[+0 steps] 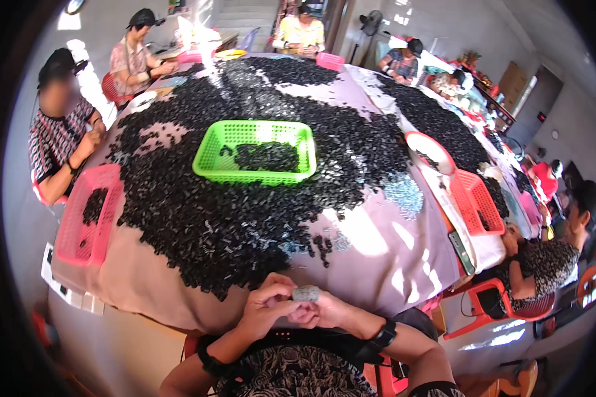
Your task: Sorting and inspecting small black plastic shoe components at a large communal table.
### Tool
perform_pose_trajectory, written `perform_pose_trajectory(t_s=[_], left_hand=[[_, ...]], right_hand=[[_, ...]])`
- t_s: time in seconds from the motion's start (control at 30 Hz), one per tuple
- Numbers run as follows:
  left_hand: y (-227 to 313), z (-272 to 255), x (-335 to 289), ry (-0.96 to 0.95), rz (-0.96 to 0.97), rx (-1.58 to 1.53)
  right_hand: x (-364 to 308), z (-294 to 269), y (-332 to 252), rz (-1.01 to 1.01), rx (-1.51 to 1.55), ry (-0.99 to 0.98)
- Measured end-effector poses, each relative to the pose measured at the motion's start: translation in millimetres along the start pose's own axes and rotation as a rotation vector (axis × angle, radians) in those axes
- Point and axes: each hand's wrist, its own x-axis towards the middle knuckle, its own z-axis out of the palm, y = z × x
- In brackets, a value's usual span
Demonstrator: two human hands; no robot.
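My left hand (269, 306) and my right hand (323, 313) meet close together at the near edge of the table. Both have curled fingers pressed in a pinch, and whatever small thing is between them is too small to make out. A grey wrapping (305, 293) covers a digit where the two hands meet. Just beyond them spreads a wide heap of small black pieces (179, 221). On top of that heap sits a bright green plastic basket (255, 178), with more black pieces lying in it.
A pink basket (66, 231) stands at the left edge; a red basket (465, 198) and a red-rimmed bowl (449, 159) are at right. Light blue bits (404, 195) lie on the pinkish cloth (384, 278). Several people sit around, one (63, 132) at left, another (543, 258) at right.
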Motion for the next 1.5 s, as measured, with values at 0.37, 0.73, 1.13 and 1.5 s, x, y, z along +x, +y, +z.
perform_pose_trajectory(t_s=[0.37, 0.73, 1.13, 1.5], left_hand=[[-2, 3, 2, 0.055, -0.052, -0.046], [25, 14, 5, -0.119, 0.202, -0.009], [13, 12, -1, -0.049, 0.180, -0.030], [13, 7, 2, -0.065, 0.167, -0.066]], right_hand=[[5, -11, 7, 0.009, 0.097, -0.165], [14, 26, 38, 0.031, 0.357, -0.257], [16, 22, 46, -0.017, 0.221, -0.271], [16, 30, 37, -0.049, 0.249, -0.171]])
